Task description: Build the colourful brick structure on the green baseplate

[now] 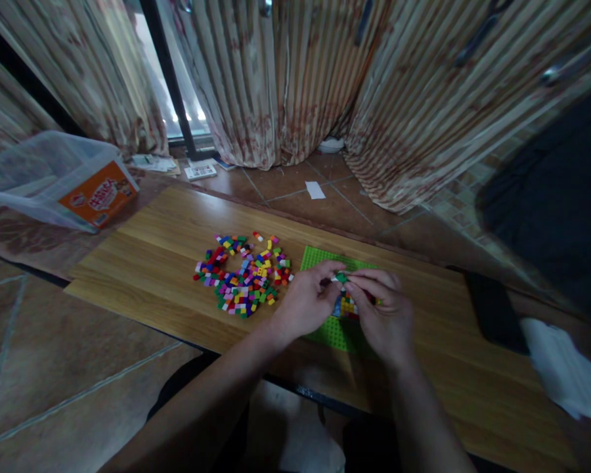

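On the far left the clear tub [44, 180] sits off the table [152, 243], out of the way, and can be left there. The loose bricks [246, 282] lie spread on the wood just beside the plate, within easy reach of the left hand [305, 299]; some sit close to that wrist, so a low sweep of the forearm could scatter them. The left thumb and forefinger pinch a small green-and-white piece [342, 277], held above the green plate [320, 258], near its middle. Gripping by the sides would leave studs and underside free; whether the piece is one brick or several is too small to tell. Below it, partly hidden by the fingers, the joined bricks [347, 306] cover part of the plate; best to line up over the studs there, then press straight down, evenly, without rocking. The right hand [387, 315] pinches the same piece from the other side, its fingertips nearly meeting the left's, so light, opposed pressure should steady it. Farther right, the black slab [495, 312] lies well apart, leaving that elbow room.
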A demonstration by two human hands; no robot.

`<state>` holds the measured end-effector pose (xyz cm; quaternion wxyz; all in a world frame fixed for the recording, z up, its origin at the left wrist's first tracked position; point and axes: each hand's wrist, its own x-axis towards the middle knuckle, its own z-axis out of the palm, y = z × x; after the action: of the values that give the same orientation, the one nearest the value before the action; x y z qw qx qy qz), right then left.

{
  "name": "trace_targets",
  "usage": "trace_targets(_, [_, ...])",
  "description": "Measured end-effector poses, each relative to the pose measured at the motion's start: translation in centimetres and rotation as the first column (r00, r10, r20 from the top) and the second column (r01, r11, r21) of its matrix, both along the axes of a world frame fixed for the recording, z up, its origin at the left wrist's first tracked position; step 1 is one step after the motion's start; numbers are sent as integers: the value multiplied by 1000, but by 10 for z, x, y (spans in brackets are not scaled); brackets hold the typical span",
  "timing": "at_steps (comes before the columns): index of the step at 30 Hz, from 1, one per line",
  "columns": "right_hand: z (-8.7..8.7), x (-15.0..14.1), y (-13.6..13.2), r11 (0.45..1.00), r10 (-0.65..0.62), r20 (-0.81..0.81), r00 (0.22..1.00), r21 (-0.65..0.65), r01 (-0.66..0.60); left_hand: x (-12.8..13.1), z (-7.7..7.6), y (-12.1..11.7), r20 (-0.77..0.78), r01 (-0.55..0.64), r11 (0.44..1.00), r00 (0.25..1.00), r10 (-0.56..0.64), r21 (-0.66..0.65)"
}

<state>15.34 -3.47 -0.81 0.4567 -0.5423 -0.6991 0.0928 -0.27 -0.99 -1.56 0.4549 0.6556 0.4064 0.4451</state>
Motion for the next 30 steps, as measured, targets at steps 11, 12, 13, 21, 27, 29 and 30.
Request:
trace_targets(11, [1, 1, 1, 994, -86, 96, 992, 75, 79, 5, 1, 2, 182, 27, 978, 983, 11, -205])
trace_targets(12, [0, 4, 1, 994, -95, 90, 991, 56, 90, 5, 0, 3, 171, 14, 976, 985, 25, -219])
trace_targets(13, [0, 7, 2, 994, -106, 87, 991, 38, 103, 4, -2, 5, 155, -8, 973, 987, 45, -230])
trace_targets(21, [-7, 22, 5, 994, -90, 145, 985, -55, 99, -2, -10, 10, -110, -80, 976, 992, 59, -202])
trace_targets(27, [-9, 19, 5, 993, -60, 120, 991, -93, 72, -2, -1, 6, -214, -2, 980, 976, -41, -199])
trace_targets(29, [-9, 17, 6, 992, -65, 103, 993, -101, 76, -2, 0, 6, -229, 5, 980, 972, -52, -200])
trace_targets(30, [-10, 16, 7, 991, -69, 93, 993, -104, 79, -2, 0, 6, -232, 7, 980, 971, -54, -199])
